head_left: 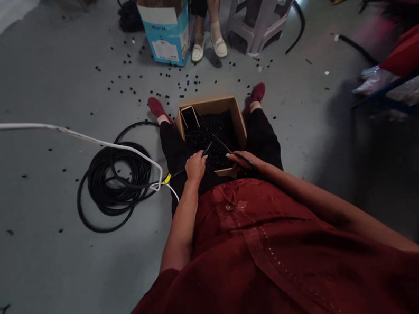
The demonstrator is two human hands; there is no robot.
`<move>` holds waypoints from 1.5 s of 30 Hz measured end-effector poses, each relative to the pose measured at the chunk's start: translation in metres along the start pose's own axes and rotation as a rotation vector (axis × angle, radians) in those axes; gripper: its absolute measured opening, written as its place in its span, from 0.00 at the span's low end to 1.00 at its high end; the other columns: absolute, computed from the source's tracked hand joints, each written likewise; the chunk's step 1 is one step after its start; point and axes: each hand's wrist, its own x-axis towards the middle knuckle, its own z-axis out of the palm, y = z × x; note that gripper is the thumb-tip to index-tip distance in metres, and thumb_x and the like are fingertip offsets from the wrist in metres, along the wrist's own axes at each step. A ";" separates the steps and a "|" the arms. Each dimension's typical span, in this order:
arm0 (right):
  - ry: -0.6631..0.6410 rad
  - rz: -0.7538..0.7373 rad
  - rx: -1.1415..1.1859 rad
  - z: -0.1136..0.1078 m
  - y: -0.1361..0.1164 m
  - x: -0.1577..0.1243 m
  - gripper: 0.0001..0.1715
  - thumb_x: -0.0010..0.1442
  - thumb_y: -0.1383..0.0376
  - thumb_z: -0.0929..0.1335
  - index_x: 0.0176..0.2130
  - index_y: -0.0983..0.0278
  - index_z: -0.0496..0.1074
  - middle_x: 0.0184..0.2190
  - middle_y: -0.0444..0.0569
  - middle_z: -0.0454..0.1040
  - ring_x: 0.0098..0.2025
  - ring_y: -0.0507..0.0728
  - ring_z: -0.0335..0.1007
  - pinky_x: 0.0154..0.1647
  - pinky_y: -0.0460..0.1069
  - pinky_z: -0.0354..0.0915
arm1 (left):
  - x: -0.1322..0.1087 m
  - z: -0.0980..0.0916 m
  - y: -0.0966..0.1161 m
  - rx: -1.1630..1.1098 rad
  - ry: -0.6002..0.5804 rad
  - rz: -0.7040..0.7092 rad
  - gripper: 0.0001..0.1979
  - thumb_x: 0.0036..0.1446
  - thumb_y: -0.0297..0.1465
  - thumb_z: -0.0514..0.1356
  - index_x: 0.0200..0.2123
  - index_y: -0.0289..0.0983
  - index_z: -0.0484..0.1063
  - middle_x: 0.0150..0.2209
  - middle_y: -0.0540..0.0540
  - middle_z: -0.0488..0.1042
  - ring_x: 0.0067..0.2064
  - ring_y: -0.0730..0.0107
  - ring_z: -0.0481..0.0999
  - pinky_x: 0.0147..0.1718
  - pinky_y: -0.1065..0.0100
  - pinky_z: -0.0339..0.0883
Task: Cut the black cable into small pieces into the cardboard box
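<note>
My left hand (195,167) is closed on a black rubber strip (207,149), whose free end points over the box. My right hand (242,160) grips a pair of scissors (222,144), with the dark blade reaching toward the strip's tip; a small gap shows between them. Below both hands, between my feet, stands an open cardboard box (238,114). Many small black pieces (210,127) fill its bottom. A dark rectangular object with a pale rim (189,118) leans in its far left corner. My fingers hide part of the strip and the scissors' handles.
A coil of black strip (117,180) lies left of my leg, near a white cable (98,141). Black bits are scattered across the floor. Ahead are a blue-and-white carton (163,36), another person's white shoes (219,47) and a grey plastic stool (254,37). A blue metal frame (391,89) stands right.
</note>
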 end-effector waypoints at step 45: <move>-0.116 -0.052 0.010 0.006 -0.014 -0.001 0.30 0.61 0.41 0.63 0.43 0.66 0.65 0.35 0.49 0.73 0.33 0.54 0.70 0.31 0.45 0.64 | 0.000 0.001 -0.001 -0.087 -0.019 0.077 0.20 0.67 0.40 0.50 0.57 0.42 0.69 0.54 0.46 0.75 0.55 0.65 0.73 0.53 0.68 0.64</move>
